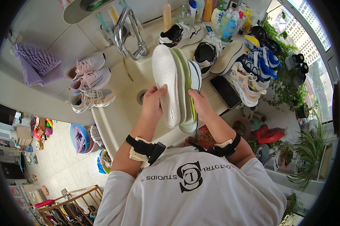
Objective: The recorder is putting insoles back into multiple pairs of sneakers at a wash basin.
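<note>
A stack of insoles (182,90) is held upright and slightly fanned above the sink (119,116), between the two hands. The stack is fronted by a white perforated insole (165,86); behind it, further insoles with pale, yellow-green and dark-edged layers are seen.

The left edge of the stack is gripped by the left hand (153,101), its thumb laid on the white face; the remaining fingers are largely hidden behind. The right edge is gripped by the right hand (202,104), its thumb pressed against the outer layers; its other fingers are mostly concealed, and their exact placing cannot be told. Each forearm is fitted with a black strap (150,151).

At the far side of the sink, a chrome faucet (134,41) is mounted. Pink sneakers (90,64) and a white-and-beige sneaker (92,100) are lined up along the left edge. To the right of the stack, a black-and-white shoe (206,56), a black phone (225,92), blue-and-white shoes (257,62) and a pale sneaker (246,83) are noted. Bottles (229,30) are grouped at the far right corner.
</note>
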Demonstrator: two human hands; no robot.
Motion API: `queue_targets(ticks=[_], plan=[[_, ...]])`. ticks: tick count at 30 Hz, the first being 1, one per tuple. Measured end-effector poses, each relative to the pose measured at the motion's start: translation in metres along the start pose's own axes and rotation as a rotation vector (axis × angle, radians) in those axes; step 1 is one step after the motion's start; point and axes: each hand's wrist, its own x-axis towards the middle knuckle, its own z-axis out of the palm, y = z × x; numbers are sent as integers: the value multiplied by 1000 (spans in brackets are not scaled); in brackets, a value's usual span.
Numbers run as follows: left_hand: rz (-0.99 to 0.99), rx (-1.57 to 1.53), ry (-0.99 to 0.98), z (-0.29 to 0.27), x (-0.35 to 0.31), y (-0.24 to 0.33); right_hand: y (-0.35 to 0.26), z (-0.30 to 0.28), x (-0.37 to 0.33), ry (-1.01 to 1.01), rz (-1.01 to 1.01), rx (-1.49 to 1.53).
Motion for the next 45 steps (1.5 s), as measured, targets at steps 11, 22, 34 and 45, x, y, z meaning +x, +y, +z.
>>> queue_targets(ticks=[11,22,34,45], plan=[[-157,-128,-221,12,-2,18,-23,-16,-8,12,-38,41],[39,19,-173,55,4,-17,-38,-35,-7,-17,3,84],[98,312,-50,116,52,1,-70,-100,-29,123,-97,205],[331,182,132,142,142,-41,-83,-132,-43,91,-129,252]])
